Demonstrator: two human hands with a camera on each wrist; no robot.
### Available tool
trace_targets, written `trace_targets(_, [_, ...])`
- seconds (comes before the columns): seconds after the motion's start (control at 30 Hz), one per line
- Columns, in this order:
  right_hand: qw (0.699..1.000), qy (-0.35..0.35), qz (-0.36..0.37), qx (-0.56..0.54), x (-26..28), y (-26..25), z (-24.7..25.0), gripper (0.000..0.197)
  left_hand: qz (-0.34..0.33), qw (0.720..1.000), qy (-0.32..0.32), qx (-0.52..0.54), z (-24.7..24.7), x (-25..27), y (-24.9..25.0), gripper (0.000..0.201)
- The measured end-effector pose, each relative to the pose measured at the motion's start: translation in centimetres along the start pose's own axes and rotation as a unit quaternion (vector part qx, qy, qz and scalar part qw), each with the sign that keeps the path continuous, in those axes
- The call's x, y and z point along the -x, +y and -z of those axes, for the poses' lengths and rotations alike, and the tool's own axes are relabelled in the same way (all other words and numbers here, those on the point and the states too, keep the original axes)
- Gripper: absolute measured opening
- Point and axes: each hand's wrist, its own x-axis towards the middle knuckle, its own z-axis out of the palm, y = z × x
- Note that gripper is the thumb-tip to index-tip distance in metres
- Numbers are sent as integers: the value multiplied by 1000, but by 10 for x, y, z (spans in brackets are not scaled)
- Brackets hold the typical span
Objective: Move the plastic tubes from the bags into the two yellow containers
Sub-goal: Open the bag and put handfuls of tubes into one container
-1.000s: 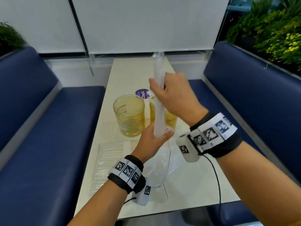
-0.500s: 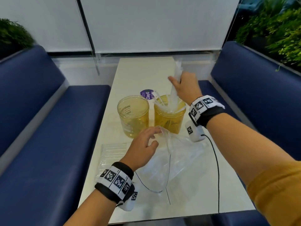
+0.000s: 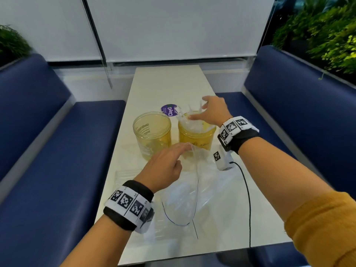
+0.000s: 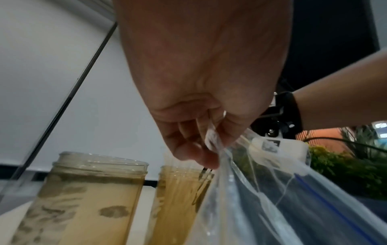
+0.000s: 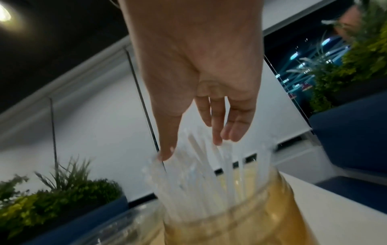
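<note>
Two yellow see-through containers stand side by side mid-table. The left container [image 3: 152,132] [image 4: 87,199] looks empty. The right container [image 3: 196,136] [image 5: 240,220] holds a bunch of clear plastic tubes [image 3: 189,122] [image 5: 201,169] that stick up and fan out. My right hand [image 3: 210,110] [image 5: 201,132] hovers over them with fingers spread, its fingertips just touching the tube tops. My left hand [image 3: 165,164] [image 4: 209,144] pinches the rim of a clear zip bag [image 3: 192,189] [image 4: 282,199] lying in front of the containers.
A second flat clear bag [image 3: 127,176] with tubes lies at the left table edge. A purple round sticker [image 3: 169,110] sits behind the containers. Blue benches [image 3: 48,151] flank the white table [image 3: 169,83]. A black cable [image 3: 247,189] runs from my right wrist.
My right hand lowered the bunch of tubes into the right container and let go, its fingers now spread. My left hand stayed at the bag's mouth.
</note>
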Motion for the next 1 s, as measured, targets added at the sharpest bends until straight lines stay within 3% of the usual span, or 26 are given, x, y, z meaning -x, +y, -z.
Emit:
trace_targets(0.07, [999,38,37,-6,13,-7,17,91,1,999,0,53,-1,-8,0,55])
trace_targets(0.17, [987,132,91,-2,46,-22,39,47,-23,995,36,89,-5,-22,5,49])
trace_targets(0.23, [983,148,105,-10,76,-31,45,25,-34,992,53,111,-5,-29,13,46])
trace_targets(0.33, [986,103,129,-5,123,-35,47,34,-59,985,79,139,-5,-38,20,44])
trace_targets(0.4, [992,-14,125,17,152,-33,39,39,-75,983,99,134,-6,-41,22,45])
trace_targets(0.47, [982,-134,107,76,172,-26,23,19,-74,981,109,145,-8,-42,25,40])
trace_targets(0.5, [973,-172,105,111,180,-22,14,19,-73,980,113,150,-9,-43,26,38])
trace_targets(0.57, [954,-219,115,167,187,-10,-4,46,-80,979,114,151,-10,-42,30,37])
trace_targets(0.67, [940,-241,138,200,189,0,-23,58,-87,978,109,154,-11,-41,30,37])
trace_targets(0.77, [919,-261,167,244,189,6,-39,55,-84,976,117,164,-11,-41,28,36])
trace_targets(0.9, [935,-217,192,203,183,10,-40,30,-79,979,122,141,-11,-37,21,38])
trace_targets(1.0, [944,-170,212,189,176,9,-33,28,-62,979,107,164,-9,-32,18,42])
